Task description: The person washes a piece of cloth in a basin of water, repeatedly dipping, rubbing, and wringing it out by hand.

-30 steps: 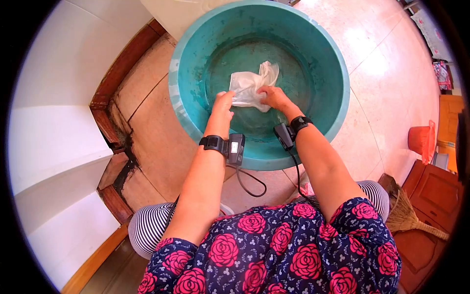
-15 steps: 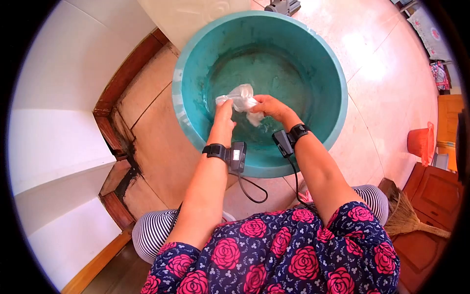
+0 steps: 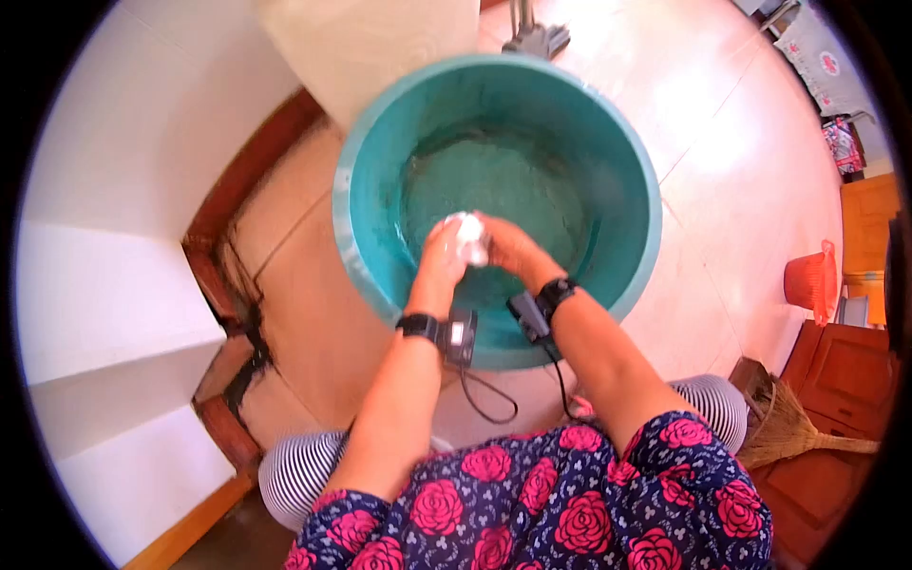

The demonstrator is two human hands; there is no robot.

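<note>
A bunched white cloth is squeezed between my two hands over the large green tub. My left hand closes on it from the left. From the other side my right hand presses against it, fingers curled and slightly blurred. Most of the cloth is hidden by the hands. Shallow water covers the bottom of the tub. Each wrist wears a black strap with a small dark device and a cable.
The tub stands on pinkish floor tiles. White steps and a wall with brown skirting lie to the left. At the right are a red basket, a straw broom and a brown cabinet. A grey metal foot stands behind the tub.
My hands have come together, and the cloth that hung loosely between them is now gathered into a small bundle. The view has shifted, so the tub appears slightly lower.
</note>
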